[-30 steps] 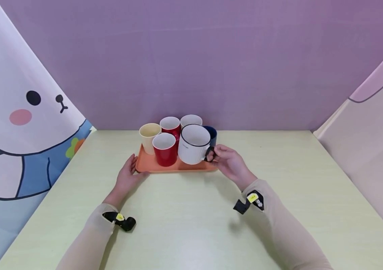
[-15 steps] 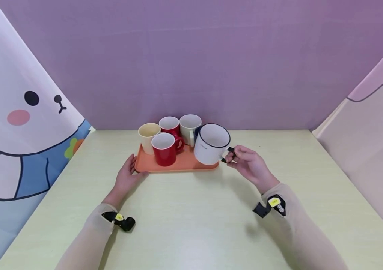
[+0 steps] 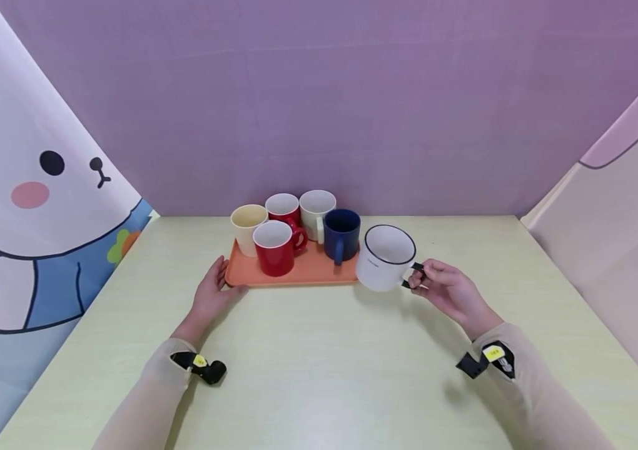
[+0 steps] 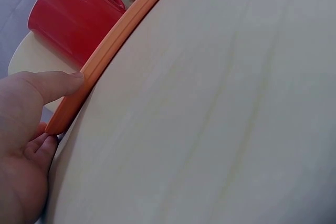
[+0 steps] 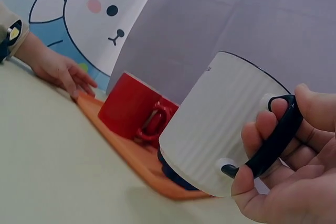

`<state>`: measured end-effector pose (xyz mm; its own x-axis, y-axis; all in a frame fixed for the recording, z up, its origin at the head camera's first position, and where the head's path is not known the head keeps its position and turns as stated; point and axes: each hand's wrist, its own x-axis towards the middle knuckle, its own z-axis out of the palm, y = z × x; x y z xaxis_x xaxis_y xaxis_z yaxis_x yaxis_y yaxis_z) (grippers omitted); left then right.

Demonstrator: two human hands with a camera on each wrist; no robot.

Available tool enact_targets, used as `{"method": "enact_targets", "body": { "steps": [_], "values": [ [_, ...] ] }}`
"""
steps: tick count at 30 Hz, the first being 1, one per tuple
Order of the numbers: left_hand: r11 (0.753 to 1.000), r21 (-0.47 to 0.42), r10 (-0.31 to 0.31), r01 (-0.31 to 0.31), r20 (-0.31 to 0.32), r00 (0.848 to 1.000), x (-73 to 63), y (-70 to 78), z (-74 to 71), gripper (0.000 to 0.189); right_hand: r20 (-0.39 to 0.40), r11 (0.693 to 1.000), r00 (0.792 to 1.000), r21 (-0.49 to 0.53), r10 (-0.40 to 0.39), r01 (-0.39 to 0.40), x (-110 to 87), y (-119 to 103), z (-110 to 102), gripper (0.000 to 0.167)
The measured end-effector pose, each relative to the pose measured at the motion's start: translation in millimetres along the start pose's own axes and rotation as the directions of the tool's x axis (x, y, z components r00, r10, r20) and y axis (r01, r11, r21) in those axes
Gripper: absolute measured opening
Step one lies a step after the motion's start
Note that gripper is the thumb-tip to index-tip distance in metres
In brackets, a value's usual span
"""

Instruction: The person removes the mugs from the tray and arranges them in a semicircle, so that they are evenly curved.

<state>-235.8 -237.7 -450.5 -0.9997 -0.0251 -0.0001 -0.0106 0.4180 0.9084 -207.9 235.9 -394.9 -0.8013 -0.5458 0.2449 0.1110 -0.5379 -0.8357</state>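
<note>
By its black handle, my right hand (image 3: 445, 289) holds a white mug (image 3: 383, 265) with a dark rim, just off the right end of the orange tray (image 3: 313, 270). Its fingers wrap the handle (image 5: 281, 137) in the right wrist view. My left hand (image 3: 213, 297) grips the tray's near left corner, thumb along the rim (image 4: 113, 43) and fingers curled at the corner in the left wrist view. On the tray stand a front red mug (image 3: 275, 253), a cream cup (image 3: 247, 234), a rear red mug (image 3: 285, 212), an off-white mug (image 3: 313, 219) and a navy mug (image 3: 343, 236).
The pale table (image 3: 319, 362) reaches back to a purple cloth wall (image 3: 319, 106). A cartoon-printed panel (image 3: 43, 250) slopes along the left side, and a pale pink panel (image 3: 623, 206) along the right.
My right hand has carried the white mug rightward and toward me, away from over the tray. The navy mug behind it now shows. My left hand stays at the tray corner.
</note>
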Motion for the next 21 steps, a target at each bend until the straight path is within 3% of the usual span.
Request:
{"method": "enact_targets", "body": {
  "steps": [11, 21],
  "values": [
    [1.0, 0.017, -0.001, 0.001, 0.009, 1.0, -0.5, 0.7, -0.2, 0.093, 0.095, 0.998, 0.994, 0.026, 0.046, -0.049, -29.6, 5, -25, 0.039],
    [1.0, 0.009, 0.011, -0.011, 0.005, 1.0, 1.5, -3.0, 0.2, 0.094, 0.174, 0.996, 0.98, -0.02, 0.094, -0.092, -40.6, 18, -33, 0.04]
  ]
}}
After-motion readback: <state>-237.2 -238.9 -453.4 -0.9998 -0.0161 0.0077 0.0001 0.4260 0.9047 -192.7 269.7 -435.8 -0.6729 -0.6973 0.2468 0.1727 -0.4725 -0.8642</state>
